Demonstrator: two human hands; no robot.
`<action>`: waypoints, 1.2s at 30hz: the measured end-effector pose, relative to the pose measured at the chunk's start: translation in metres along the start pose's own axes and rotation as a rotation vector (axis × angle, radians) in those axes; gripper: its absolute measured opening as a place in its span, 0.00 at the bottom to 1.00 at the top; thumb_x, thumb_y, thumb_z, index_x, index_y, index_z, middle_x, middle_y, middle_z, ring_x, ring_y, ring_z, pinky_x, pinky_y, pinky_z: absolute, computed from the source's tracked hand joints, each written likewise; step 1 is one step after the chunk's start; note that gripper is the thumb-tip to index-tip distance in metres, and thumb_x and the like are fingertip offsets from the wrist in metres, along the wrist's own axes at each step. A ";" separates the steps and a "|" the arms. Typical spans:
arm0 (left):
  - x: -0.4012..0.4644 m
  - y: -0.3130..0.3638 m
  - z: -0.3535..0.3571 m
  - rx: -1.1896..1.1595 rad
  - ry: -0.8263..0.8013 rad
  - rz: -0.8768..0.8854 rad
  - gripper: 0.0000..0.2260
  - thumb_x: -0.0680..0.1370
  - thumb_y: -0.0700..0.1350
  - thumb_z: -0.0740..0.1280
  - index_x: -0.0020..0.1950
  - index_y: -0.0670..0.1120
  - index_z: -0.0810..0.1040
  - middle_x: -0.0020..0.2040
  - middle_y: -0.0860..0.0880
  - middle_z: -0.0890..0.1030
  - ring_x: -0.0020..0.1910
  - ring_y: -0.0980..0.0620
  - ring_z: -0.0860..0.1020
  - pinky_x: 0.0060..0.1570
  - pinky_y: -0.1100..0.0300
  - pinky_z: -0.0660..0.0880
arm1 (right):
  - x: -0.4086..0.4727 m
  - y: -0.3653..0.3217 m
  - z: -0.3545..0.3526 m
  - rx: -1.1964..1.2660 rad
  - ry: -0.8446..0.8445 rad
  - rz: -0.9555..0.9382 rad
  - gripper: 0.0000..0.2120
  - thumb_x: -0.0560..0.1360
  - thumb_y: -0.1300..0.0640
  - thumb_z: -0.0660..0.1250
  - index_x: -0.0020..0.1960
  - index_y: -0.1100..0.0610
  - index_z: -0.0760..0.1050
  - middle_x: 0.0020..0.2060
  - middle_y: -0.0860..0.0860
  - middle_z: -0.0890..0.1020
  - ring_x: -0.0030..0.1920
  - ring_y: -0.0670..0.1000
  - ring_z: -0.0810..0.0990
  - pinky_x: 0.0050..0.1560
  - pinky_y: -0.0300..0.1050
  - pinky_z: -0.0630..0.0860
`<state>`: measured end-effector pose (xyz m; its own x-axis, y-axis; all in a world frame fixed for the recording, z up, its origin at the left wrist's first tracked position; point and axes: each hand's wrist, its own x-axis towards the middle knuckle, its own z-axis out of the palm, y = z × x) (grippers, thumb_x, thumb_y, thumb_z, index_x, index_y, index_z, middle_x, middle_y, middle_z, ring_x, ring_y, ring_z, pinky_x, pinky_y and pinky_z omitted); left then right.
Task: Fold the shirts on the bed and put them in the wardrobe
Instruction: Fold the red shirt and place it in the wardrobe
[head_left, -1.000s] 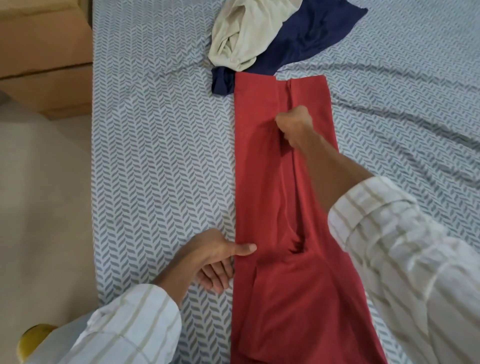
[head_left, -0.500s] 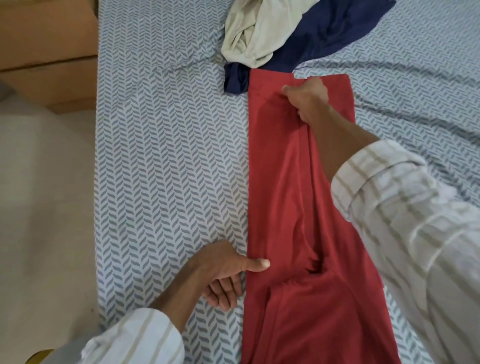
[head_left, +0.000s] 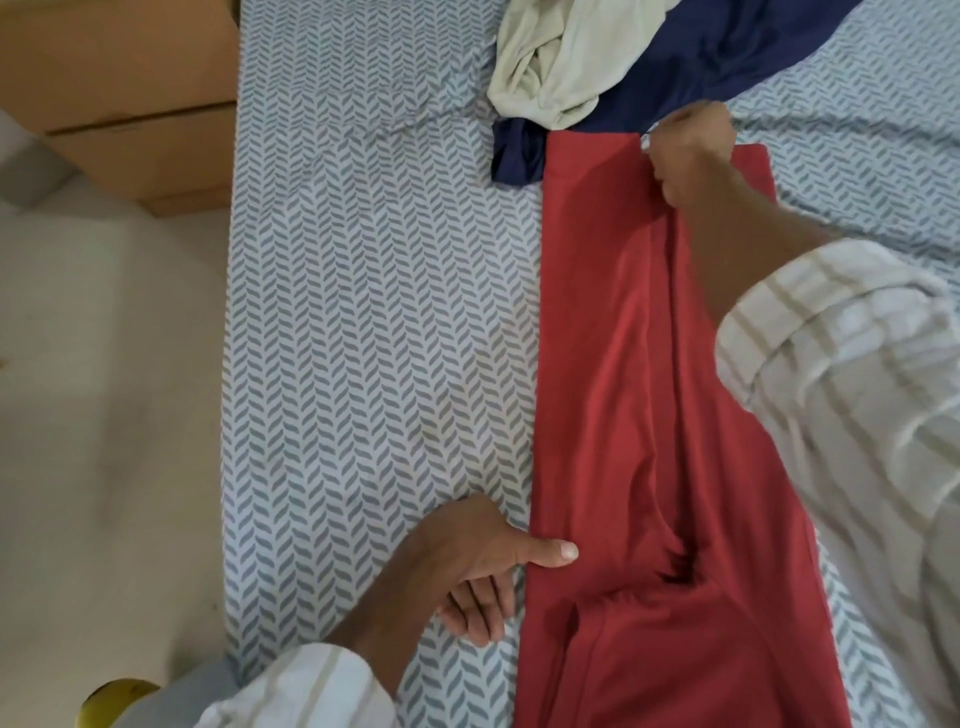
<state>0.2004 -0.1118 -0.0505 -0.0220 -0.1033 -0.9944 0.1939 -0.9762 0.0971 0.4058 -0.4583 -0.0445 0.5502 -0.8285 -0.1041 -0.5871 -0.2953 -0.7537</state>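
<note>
Both hands' fingers under red shirt.

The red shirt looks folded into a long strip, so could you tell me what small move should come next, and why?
Probably lift the far end of the red shirt toward the near end. The right hand already grips that far edge, the left hand pins the near left edge with its thumb, and the strip lies flat on the bed.

A red shirt lies on the bed folded lengthwise into a long narrow strip, its far end just touching a crumpled navy shirt that has a bunched cream shirt heaped on its left part.
</note>
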 end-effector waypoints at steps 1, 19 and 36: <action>-0.001 0.000 0.000 -0.001 0.003 -0.004 0.36 0.69 0.74 0.66 0.43 0.38 0.81 0.34 0.44 0.85 0.33 0.49 0.83 0.39 0.59 0.80 | -0.002 0.004 -0.007 -0.020 0.040 -0.032 0.11 0.71 0.58 0.62 0.51 0.52 0.78 0.50 0.47 0.82 0.49 0.48 0.80 0.50 0.37 0.76; -0.023 0.040 -0.041 -0.046 0.396 0.205 0.33 0.69 0.69 0.70 0.41 0.35 0.83 0.34 0.38 0.84 0.31 0.43 0.83 0.35 0.54 0.80 | -0.022 0.121 -0.090 -0.090 0.047 -0.044 0.25 0.64 0.34 0.71 0.53 0.51 0.82 0.46 0.50 0.85 0.54 0.54 0.82 0.58 0.47 0.76; 0.026 0.245 -0.206 -0.747 0.893 0.704 0.12 0.66 0.45 0.81 0.45 0.46 0.82 0.45 0.49 0.85 0.44 0.53 0.83 0.48 0.58 0.81 | 0.058 0.133 -0.067 0.080 -0.184 0.216 0.31 0.39 0.28 0.75 0.43 0.30 0.79 0.55 0.47 0.81 0.60 0.54 0.77 0.62 0.53 0.74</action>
<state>0.4491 -0.3147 -0.0608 0.8829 -0.0970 -0.4594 0.3871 -0.4035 0.8290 0.3197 -0.5781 -0.1073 0.5200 -0.7659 -0.3782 -0.6577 -0.0765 -0.7494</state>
